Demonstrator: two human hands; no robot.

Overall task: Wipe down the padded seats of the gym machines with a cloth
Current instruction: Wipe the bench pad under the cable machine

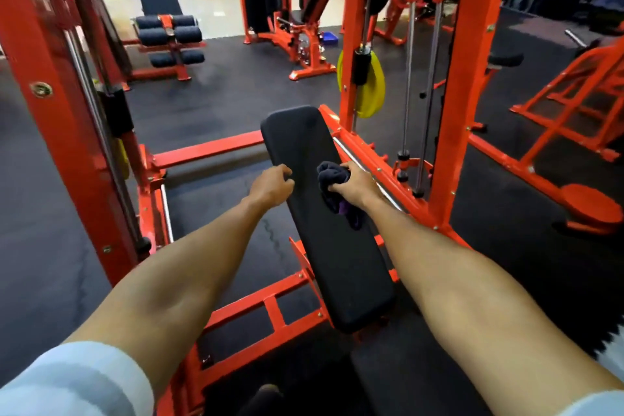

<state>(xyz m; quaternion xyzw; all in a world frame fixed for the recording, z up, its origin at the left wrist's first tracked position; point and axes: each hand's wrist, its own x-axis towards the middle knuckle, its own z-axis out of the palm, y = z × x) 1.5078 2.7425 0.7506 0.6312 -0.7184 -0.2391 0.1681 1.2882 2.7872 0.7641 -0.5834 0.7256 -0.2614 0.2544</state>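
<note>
Head view. Long black padded seat (337,263) runs away from the wearer, mounted on a red frame (270,300) over dark rubber floor (209,105).

Right hand (354,184): grip clamped on a bunched dark cloth (332,176), which is pressed onto the seat's right side, past its middle; a purple fold trails beneath the wrist.

Left hand (271,186): fingers curled at the seat's left edge, level with the right hand; cannot tell whether the grip holds the edge.

Yellow weight plate (369,88) hangs on the upright beyond.
</note>
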